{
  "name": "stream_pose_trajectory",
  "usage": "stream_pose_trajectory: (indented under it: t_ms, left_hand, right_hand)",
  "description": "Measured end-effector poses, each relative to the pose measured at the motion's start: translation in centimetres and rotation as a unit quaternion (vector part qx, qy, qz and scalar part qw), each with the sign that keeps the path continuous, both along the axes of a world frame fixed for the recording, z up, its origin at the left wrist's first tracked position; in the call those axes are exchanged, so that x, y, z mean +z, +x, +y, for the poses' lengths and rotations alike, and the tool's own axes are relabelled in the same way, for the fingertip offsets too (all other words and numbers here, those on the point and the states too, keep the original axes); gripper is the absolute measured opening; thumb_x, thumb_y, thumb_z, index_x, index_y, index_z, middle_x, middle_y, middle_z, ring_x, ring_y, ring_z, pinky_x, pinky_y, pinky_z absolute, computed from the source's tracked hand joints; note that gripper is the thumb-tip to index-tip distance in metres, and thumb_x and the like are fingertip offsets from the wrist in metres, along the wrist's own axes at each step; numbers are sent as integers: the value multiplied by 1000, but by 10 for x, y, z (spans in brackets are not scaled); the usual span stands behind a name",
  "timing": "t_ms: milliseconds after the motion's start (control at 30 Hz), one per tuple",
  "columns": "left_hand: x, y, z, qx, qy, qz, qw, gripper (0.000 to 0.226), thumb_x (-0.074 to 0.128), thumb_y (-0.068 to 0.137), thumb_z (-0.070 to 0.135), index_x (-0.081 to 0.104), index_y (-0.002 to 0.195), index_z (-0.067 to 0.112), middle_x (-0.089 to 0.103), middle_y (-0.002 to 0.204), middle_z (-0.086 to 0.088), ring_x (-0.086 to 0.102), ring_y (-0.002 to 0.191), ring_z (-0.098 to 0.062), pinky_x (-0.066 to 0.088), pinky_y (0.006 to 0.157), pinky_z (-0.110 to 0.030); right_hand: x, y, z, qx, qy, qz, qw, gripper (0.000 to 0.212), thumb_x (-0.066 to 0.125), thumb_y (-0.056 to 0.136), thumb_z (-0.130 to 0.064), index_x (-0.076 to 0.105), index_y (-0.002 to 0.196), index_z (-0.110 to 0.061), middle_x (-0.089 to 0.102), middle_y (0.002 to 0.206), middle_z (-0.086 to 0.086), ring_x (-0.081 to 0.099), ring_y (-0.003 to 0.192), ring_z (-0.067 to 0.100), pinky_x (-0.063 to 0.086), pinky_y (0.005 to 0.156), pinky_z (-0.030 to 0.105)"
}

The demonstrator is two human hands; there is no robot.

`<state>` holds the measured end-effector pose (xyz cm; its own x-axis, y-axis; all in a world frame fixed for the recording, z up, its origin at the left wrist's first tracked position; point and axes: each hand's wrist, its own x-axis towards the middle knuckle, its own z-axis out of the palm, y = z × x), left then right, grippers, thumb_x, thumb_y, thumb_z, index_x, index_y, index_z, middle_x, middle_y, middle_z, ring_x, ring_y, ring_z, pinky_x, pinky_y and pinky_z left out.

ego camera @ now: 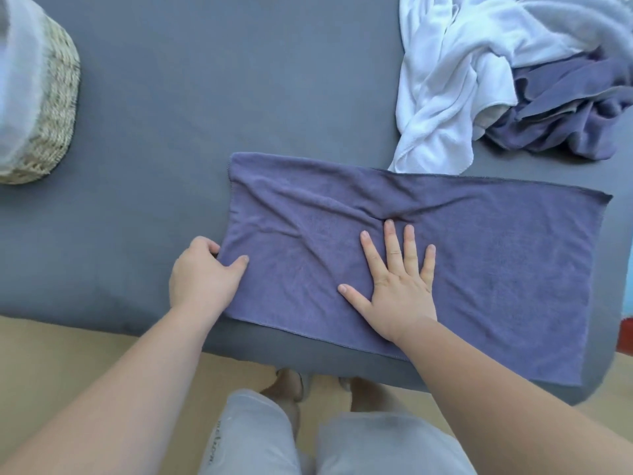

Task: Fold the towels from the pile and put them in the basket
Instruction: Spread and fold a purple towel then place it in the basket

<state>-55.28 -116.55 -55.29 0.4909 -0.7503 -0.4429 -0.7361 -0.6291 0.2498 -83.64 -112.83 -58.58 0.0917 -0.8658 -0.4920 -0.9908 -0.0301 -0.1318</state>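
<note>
A purple towel (479, 269) lies spread out and wrinkled near the front edge of the grey surface. At its left edge my left hand (202, 275) pinches the cloth, thumb on top and fingers curled under it. Flat on the middle of the towel lies my right hand (397, 286), fingers straight and spread. The pile (507, 73) of white and purple towels sits crumpled at the back right. A woven basket (51, 108) with a white liner stands at the far left.
The grey padded surface (212, 80) stretches between basket and pile. Its front edge runs just below the towel, with tan floor and my legs beneath.
</note>
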Motion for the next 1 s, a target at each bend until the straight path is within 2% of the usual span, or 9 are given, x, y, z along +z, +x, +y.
stream_pose_trajectory:
  t_ms: [133,200,400,467,633,733,833,900,1000]
  left_hand:
    - [-4,5,18,-5,-23,30,999,29,72,86,35,54,77,15,62,71,2,56,68,-18,38,55,-30]
    - [-4,7,23,-3,-40,53,998,27,72,88,30,54,77,13,61,70,-1,55,66,-17,39,55,-26]
    - [-5,35,48,-6,-20,89,996,34,72,87,31,48,73,11,54,61,-3,50,60,-24,39,54,-32]
    - [-5,45,54,-27,-6,91,995,34,72,86,33,47,70,16,54,58,-1,52,60,-24,41,55,-33]
    - [-3,65,55,-82,19,122,989,31,76,83,36,53,68,21,58,55,4,57,59,-15,47,56,-32]
    - [0,74,55,-117,32,151,981,26,77,82,35,56,71,24,58,54,9,56,58,-6,43,55,-28]
    - [-1,81,58,-147,30,174,973,26,79,81,32,55,72,27,57,53,12,54,56,-4,39,54,-25]
    - [-2,85,61,-161,31,182,970,25,79,81,30,55,73,28,58,54,11,54,58,-4,40,55,-24]
    - [-3,86,65,-188,38,185,964,26,77,83,30,53,73,28,58,55,10,53,58,-4,42,56,-26]
  right_hand:
    - [-3,3,5,-5,-15,18,1000,90,13,86,-86,-15,157,-39,-28,165,1,-31,149,28,-12,120,61]
    - [-6,4,7,-10,-24,28,999,90,14,86,-86,-12,158,-39,-26,165,1,-29,150,28,-10,120,60]
    - [1,28,14,-69,-27,43,996,94,20,88,-83,-4,161,-29,-18,167,9,-20,153,33,-3,121,62]
    - [14,65,11,-89,-68,20,994,93,31,91,-76,5,161,-21,-11,168,14,-14,154,36,0,122,61]
    - [42,181,-49,-5,-198,-111,974,78,46,93,-62,34,156,-18,26,164,10,18,152,33,13,123,53]
    - [38,219,-104,8,-178,-77,981,71,47,92,-62,40,153,-25,38,155,9,30,144,33,19,119,49]
    - [31,226,-135,26,-142,4,989,49,48,93,-59,57,129,-26,50,128,4,42,122,29,31,101,42]
    - [25,222,-138,17,-150,-1,989,31,57,91,-47,62,108,-22,51,112,2,45,108,27,35,87,38]
    - [18,216,-121,-1,-185,-13,983,14,65,84,-32,66,89,-18,53,100,2,48,93,27,31,72,35]
